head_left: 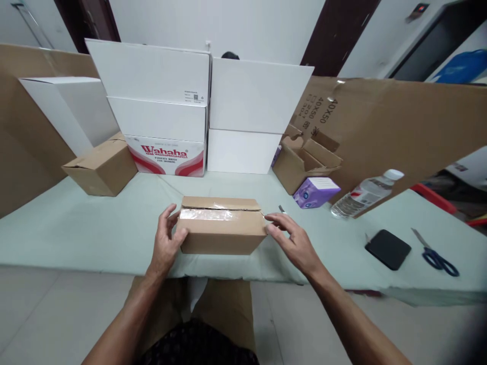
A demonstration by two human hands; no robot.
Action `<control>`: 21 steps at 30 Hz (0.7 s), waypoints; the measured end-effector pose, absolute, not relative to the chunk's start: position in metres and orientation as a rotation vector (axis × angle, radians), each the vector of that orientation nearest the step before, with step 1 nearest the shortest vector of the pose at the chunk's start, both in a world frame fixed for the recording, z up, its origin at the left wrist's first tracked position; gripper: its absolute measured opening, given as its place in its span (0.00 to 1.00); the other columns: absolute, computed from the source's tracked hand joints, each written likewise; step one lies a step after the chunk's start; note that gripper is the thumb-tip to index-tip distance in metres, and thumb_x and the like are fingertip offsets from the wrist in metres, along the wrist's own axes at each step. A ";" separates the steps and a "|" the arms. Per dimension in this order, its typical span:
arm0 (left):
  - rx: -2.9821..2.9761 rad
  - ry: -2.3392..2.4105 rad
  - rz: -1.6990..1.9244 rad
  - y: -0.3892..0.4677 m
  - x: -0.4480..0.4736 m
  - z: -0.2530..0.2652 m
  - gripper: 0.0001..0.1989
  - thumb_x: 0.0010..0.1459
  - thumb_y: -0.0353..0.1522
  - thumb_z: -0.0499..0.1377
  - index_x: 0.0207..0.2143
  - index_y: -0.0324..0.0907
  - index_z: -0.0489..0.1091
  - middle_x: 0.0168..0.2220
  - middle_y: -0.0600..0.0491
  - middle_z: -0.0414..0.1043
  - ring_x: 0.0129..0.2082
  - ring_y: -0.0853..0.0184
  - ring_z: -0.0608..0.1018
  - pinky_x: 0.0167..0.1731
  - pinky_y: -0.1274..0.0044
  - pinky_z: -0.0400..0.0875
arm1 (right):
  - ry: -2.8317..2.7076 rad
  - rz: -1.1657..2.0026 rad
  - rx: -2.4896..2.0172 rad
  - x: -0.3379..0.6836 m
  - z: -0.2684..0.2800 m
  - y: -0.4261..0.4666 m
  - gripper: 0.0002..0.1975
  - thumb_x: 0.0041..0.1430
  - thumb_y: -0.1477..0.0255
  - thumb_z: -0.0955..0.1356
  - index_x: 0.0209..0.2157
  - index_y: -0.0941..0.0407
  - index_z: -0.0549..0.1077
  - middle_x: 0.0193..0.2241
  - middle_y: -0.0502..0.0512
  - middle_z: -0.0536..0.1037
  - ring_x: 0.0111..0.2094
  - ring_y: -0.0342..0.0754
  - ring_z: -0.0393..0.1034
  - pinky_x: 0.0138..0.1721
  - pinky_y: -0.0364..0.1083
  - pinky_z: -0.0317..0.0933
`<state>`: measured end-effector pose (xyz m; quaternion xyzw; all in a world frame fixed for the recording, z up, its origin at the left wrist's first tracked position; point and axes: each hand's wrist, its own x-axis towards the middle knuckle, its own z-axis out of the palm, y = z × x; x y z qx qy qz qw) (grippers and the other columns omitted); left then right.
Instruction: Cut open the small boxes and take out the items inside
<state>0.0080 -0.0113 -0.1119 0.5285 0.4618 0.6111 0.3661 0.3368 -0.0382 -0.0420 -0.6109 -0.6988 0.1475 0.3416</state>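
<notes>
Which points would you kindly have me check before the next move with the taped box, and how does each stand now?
1. Left hand touching the taped box: ok, at its left end.
2. Right hand touching the taped box: cannot tell; fingertips are at its right end.
3. Clear tape on top: ok, present.
4. Taped box sealed underneath: cannot tell, hidden.
5. Scissors away from both hands: ok, far right on the table.

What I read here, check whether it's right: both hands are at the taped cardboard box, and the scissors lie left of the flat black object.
Not left: the head view shows the scissors lying right of the flat black object. The left hand and right hand are at the taped cardboard box.
</notes>
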 end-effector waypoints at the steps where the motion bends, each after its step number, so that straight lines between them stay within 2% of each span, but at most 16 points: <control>1: 1.356 1.193 1.585 -0.017 0.009 -0.112 0.35 0.55 0.46 0.67 0.62 0.46 0.63 0.66 0.40 0.64 0.62 0.49 0.72 0.62 0.57 0.67 | -1.798 0.369 -1.526 0.327 -0.041 -0.044 0.21 0.65 0.53 0.66 0.49 0.53 0.77 0.55 0.62 0.78 0.54 0.56 0.74 0.56 0.56 0.66; 3: 1.373 1.196 1.607 -0.025 0.011 -0.112 0.31 0.53 0.43 0.69 0.56 0.45 0.66 0.70 0.40 0.56 0.65 0.50 0.70 0.64 0.58 0.64 | -1.770 0.307 -1.468 0.312 -0.042 -0.052 0.20 0.62 0.56 0.70 0.50 0.51 0.75 0.58 0.63 0.75 0.60 0.59 0.70 0.61 0.59 0.63; 5: 1.397 1.190 1.617 -0.030 0.012 -0.110 0.24 0.54 0.41 0.69 0.51 0.45 0.69 0.72 0.40 0.53 0.67 0.50 0.68 0.64 0.60 0.64 | -1.723 0.264 -1.430 0.304 -0.044 -0.056 0.17 0.62 0.61 0.70 0.50 0.50 0.72 0.60 0.64 0.74 0.62 0.59 0.67 0.62 0.61 0.62; 9: 1.382 1.145 1.586 -0.031 0.007 -0.102 0.09 0.54 0.36 0.65 0.37 0.44 0.72 0.71 0.43 0.57 0.70 0.48 0.64 0.65 0.57 0.63 | -1.708 0.193 -1.345 0.303 -0.047 -0.062 0.01 0.65 0.69 0.66 0.38 0.49 0.67 0.56 0.63 0.75 0.59 0.57 0.70 0.59 0.60 0.64; 11: 1.336 1.045 1.528 -0.030 0.000 -0.097 0.08 0.51 0.37 0.64 0.33 0.44 0.73 0.71 0.45 0.60 0.71 0.44 0.61 0.66 0.54 0.61 | -1.793 0.117 -1.328 0.303 -0.049 -0.066 0.04 0.63 0.73 0.65 0.33 0.50 0.66 0.54 0.62 0.76 0.57 0.57 0.71 0.56 0.60 0.65; 14: 1.253 0.863 1.448 -0.031 -0.010 -0.090 0.15 0.50 0.42 0.61 0.36 0.44 0.78 0.70 0.45 0.61 0.72 0.39 0.58 0.67 0.50 0.58 | -1.906 0.002 -1.325 0.302 -0.053 -0.072 0.08 0.58 0.79 0.63 0.32 0.50 0.66 0.51 0.62 0.78 0.53 0.58 0.73 0.52 0.60 0.66; 17: 1.348 0.971 1.377 -0.033 -0.012 -0.084 0.17 0.55 0.45 0.60 0.39 0.44 0.80 0.72 0.46 0.58 0.73 0.39 0.56 0.69 0.51 0.54 | -1.997 0.005 -1.262 0.305 -0.049 -0.074 0.10 0.54 0.81 0.62 0.32 0.50 0.66 0.44 0.59 0.81 0.48 0.56 0.75 0.50 0.59 0.67; 19: 1.477 1.110 1.313 -0.035 -0.011 -0.081 0.16 0.54 0.43 0.63 0.41 0.45 0.80 0.73 0.47 0.55 0.73 0.40 0.56 0.70 0.51 0.53 | -2.101 0.128 -1.215 0.312 -0.037 -0.075 0.10 0.56 0.80 0.64 0.36 0.50 0.70 0.45 0.58 0.82 0.50 0.57 0.75 0.53 0.59 0.66; 21: 1.579 1.170 1.258 -0.036 -0.009 -0.080 0.17 0.52 0.41 0.65 0.44 0.46 0.80 0.73 0.47 0.53 0.73 0.40 0.56 0.69 0.51 0.55 | -2.243 0.373 -1.173 0.322 -0.018 -0.076 0.12 0.60 0.73 0.66 0.45 0.50 0.74 0.52 0.59 0.80 0.58 0.59 0.72 0.58 0.60 0.65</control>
